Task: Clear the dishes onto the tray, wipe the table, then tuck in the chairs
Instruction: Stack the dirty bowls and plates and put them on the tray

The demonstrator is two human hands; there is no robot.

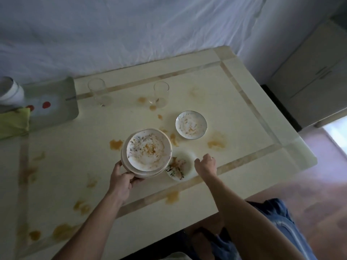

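Observation:
My left hand (121,182) grips the near rim of a stack of dirty plates (148,151), held above the cream table (244,102). A small soiled plate with food scraps (183,167) lies just right of the stack. My right hand (205,164) hovers at that plate's right edge, fingers loosely curled, holding nothing. Another dirty plate with a dark rim (191,125) sits farther back. Two empty glasses (97,91) (160,93) stand near the far edge. The grey tray (56,102) lies at the far left.
A white cup (11,91) and a green cloth (14,121) sit on the tray's left part. Orange sauce stains (216,143) are spread over the table. A white sheet hangs behind; a cabinet (315,72) stands at right.

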